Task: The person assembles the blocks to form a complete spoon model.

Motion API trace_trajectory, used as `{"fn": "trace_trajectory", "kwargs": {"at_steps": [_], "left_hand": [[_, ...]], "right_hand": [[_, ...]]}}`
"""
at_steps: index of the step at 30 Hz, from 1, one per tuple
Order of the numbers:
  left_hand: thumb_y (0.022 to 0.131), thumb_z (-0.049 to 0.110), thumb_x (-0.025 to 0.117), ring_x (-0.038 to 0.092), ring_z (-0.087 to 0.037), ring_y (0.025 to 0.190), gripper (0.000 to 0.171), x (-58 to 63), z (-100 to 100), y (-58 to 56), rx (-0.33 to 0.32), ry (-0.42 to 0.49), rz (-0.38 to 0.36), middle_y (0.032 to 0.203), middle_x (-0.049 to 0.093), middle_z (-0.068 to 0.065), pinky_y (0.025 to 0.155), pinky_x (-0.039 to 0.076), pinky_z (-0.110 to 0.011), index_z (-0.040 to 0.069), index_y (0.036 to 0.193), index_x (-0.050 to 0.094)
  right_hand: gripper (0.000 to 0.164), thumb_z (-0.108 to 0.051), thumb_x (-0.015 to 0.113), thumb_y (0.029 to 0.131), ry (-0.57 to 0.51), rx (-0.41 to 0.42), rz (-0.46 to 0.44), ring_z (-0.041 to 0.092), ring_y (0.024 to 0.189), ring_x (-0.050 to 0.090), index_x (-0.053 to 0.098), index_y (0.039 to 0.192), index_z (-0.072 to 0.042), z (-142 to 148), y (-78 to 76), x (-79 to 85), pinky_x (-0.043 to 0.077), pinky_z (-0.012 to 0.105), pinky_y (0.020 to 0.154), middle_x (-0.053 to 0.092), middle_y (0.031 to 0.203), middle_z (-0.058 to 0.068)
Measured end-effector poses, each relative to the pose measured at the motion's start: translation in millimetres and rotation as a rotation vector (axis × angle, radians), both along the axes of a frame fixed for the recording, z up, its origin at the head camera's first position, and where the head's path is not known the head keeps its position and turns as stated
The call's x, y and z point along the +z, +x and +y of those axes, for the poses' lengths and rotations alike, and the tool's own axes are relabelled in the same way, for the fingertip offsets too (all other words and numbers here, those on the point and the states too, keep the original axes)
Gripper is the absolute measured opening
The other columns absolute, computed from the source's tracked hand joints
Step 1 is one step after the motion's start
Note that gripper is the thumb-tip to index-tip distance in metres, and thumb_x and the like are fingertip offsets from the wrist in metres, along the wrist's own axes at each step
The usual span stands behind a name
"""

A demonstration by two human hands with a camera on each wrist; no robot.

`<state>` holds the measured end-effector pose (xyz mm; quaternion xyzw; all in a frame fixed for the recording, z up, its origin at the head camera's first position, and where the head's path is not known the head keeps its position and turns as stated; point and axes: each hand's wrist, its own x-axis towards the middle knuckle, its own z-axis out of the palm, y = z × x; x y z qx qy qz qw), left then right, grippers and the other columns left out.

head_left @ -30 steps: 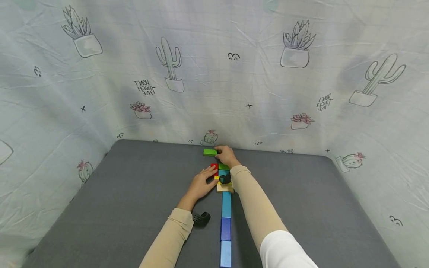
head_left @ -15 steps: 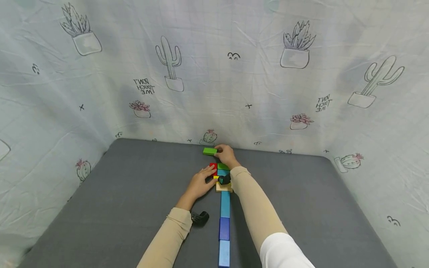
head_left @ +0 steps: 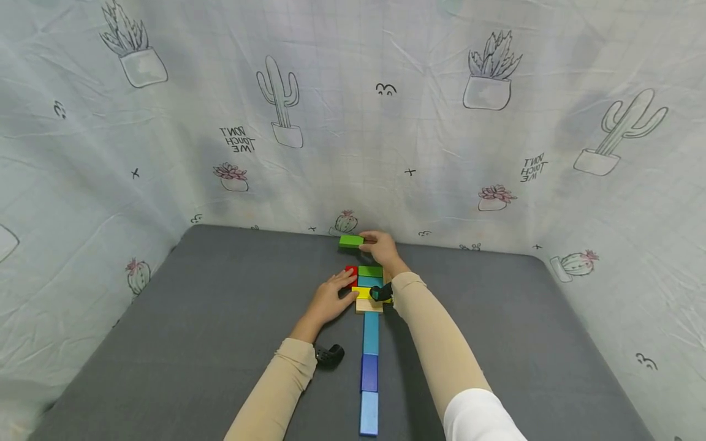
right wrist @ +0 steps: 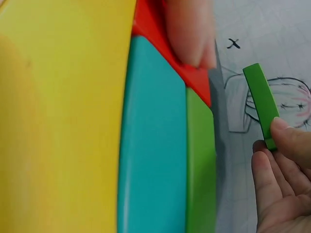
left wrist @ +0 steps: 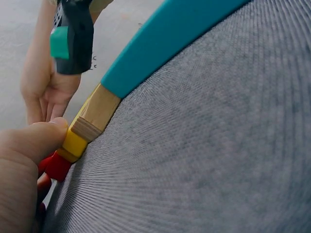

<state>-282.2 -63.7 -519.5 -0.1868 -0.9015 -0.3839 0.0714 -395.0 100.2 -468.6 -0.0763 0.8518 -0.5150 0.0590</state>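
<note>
My right hand pinches a green block by one end, between thumb and fingers. In the right wrist view the green block stands out from the fingertips against the patterned cloth. My left hand rests at the left side of a group of flat blocks. Its fingertips lie on a red block, while the thumb touches a yellow block. Between red and yellow lie a teal block and another green block. A plain wood block borders the yellow one on the near side.
From the wood block a line of a teal-blue block, a darker blue block and a light blue block runs towards me on the grey table. A cactus-print cloth hangs behind. Each wrist wears a black device.
My right hand has raised the green block and shifted it slightly to the right, uncovering more of the block group. The left hand has stayed in place.
</note>
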Motion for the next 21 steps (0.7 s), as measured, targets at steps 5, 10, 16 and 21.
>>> {"fn": "trace_trajectory", "kwargs": {"at_steps": [5,10,16,21], "left_hand": [[0.091,0.032,0.063,0.038,-0.023,0.138,0.049,0.7,0,0.2,0.002,-0.005,-0.014,0.146,0.045,-0.002,0.115,0.027,-0.047,0.010,0.134,0.056],[0.091,0.033,0.063,0.037,-0.022,0.138,0.049,-0.3,0,-1.1,0.007,-0.019,-0.014,0.146,0.045,-0.001,0.115,0.027,-0.046,0.011,0.134,0.055],[0.091,0.032,0.063,0.037,-0.023,0.138,0.049,-2.3,0,-0.4,0.012,-0.015,-0.008,0.146,0.045,-0.002,0.115,0.027,-0.046,0.010,0.134,0.055],[0.091,0.032,0.064,0.037,-0.023,0.138,0.049,-1.6,1,0.8,0.014,-0.016,-0.011,0.146,0.045,-0.001,0.114,0.028,-0.046,0.011,0.134,0.055]], "right_hand": [[0.042,-0.012,0.064,0.091,-0.035,0.008,-0.028,0.028,0.124,0.052,0.057,0.132,-0.009,13,4.6,4.4,0.045,0.043,0.102,0.054,0.135,0.012],[0.042,-0.012,0.063,0.092,-0.060,0.016,-0.035,0.030,0.126,0.049,0.056,0.133,-0.008,26,9.6,3.6,0.042,0.045,0.105,0.052,0.137,0.014],[0.042,-0.012,0.062,0.092,-0.068,0.019,-0.050,0.030,0.125,0.050,0.055,0.133,-0.008,38,14.0,-7.0,0.044,0.045,0.103,0.053,0.137,0.014],[0.042,-0.011,0.062,0.092,-0.045,0.029,-0.038,0.031,0.122,0.053,0.055,0.133,-0.006,47,18.8,-11.4,0.047,0.044,0.100,0.053,0.136,0.015]]}}
